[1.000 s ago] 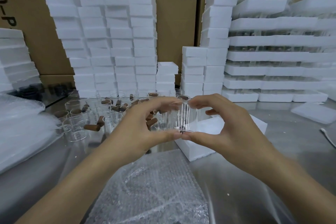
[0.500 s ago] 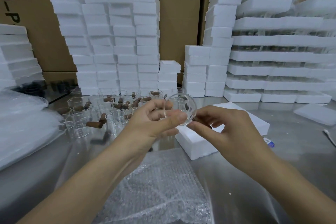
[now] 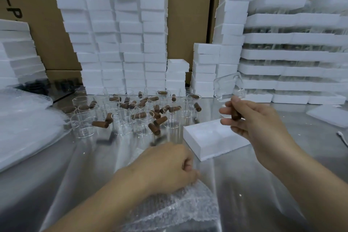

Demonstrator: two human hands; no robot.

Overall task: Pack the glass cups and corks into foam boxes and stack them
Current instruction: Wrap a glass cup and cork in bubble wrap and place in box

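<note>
Since the right hand is carrying two things at once, I'd slow down here. Its fingers are curled round a brown cork, and a glass cup sits tilted just above the thumb, right of centre. The cup is motion-blurred, so I can't tell exactly how it's pinched.

The left hand is low in the middle of the frame, well apart from the right. Its fingers are closed on the edge of a bubble wrap sheet lying on the steel bench. My read is that cup and cork are about to be wrapped and then go into the open foam box, which sits between the two hands.

Tips, for what they're worth:

- Lift only one sheet of wrap. It's clingy stuff and a second layer may come along.
- Bring the cup down onto the wrap rather than dragging the wrap up to it. Thin glass in a one-handed hold is the slippery part.
- Keep the cork from knocking against the cup wall.
- Mind the crowd of loose cups and corks at centre left. A stray elbow or a flapping sheet could topple a few.
- The foam stacks at the back look tall and a bit wonky, so don't bump the bench.
</note>
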